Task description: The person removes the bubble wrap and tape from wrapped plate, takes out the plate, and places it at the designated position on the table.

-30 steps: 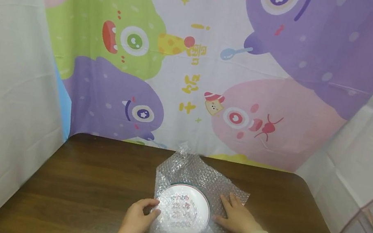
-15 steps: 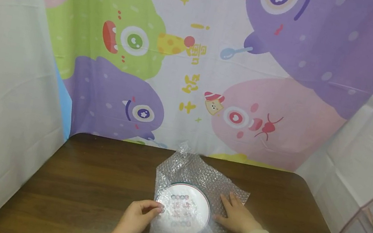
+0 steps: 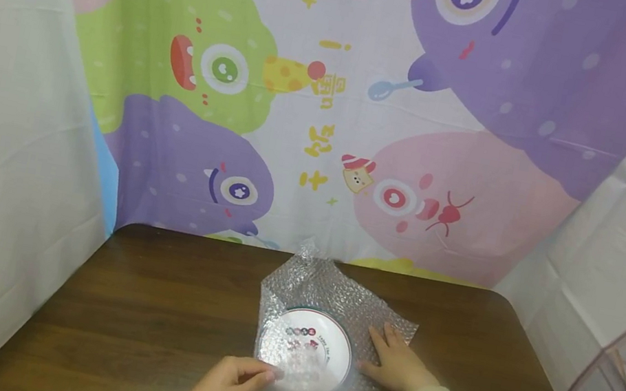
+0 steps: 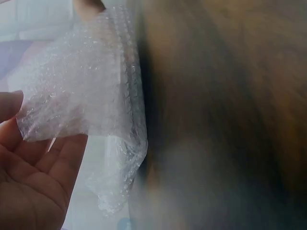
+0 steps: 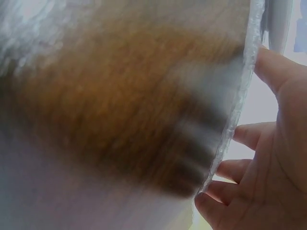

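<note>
A round white plate with a dark rim and small printed pictures lies on a sheet of clear bubble wrap. Part of the wrap covers the plate's near left side and blurs its print. At the front left, my left hand pinches the edge of the wrap between thumb and fingers. The left wrist view shows the lifted bubble wrap in the left hand. My right hand lies with spread, straight fingers on the wrap to the right of the plate. Its fingertips touch the bubble wrap in the right wrist view.
Everything lies on a dark brown wooden table. Behind its far edge hangs a cloth printed with cartoon monsters. Pale cloth walls stand on the left and right sides.
My left hand has gone from the plate's left side toward me and slightly right, drawing the pinched bubble wrap along. More of the plate's print shows clearly. My right hand has stayed put.
</note>
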`<state>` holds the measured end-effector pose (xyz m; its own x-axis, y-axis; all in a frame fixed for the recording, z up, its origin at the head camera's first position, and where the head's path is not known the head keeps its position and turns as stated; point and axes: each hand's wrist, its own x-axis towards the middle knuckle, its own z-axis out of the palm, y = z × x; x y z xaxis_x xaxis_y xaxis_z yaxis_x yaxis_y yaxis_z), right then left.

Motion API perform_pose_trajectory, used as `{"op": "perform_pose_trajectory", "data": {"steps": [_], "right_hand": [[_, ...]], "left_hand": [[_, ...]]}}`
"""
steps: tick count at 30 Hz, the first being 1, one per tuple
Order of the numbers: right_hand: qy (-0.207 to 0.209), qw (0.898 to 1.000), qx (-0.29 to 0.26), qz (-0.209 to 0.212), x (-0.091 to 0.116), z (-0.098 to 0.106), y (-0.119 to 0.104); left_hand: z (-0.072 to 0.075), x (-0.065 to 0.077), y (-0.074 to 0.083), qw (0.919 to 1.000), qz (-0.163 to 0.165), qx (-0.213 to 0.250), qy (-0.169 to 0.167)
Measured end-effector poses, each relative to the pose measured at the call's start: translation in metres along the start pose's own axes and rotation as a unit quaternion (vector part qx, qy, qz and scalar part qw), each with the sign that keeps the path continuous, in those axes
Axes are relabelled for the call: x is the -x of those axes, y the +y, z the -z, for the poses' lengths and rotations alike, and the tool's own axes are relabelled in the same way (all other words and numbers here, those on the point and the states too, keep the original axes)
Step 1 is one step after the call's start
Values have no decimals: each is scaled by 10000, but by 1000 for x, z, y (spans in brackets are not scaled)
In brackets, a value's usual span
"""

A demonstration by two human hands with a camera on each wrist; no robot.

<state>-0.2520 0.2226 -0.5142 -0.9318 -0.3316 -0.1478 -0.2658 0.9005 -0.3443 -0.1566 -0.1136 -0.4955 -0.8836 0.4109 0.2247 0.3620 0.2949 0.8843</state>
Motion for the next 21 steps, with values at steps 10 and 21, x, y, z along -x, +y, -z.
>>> {"op": "perform_pose_trajectory", "data": {"steps": [10, 21], "right_hand": [[-25, 10000, -3, -15, 1, 0, -1], [-34, 10000, -27, -1, 2, -1, 0]], "left_hand": [[4, 9, -8, 9893, -1196, -10, -836], [7, 15, -10, 9866, -609, -233, -1493]]}}
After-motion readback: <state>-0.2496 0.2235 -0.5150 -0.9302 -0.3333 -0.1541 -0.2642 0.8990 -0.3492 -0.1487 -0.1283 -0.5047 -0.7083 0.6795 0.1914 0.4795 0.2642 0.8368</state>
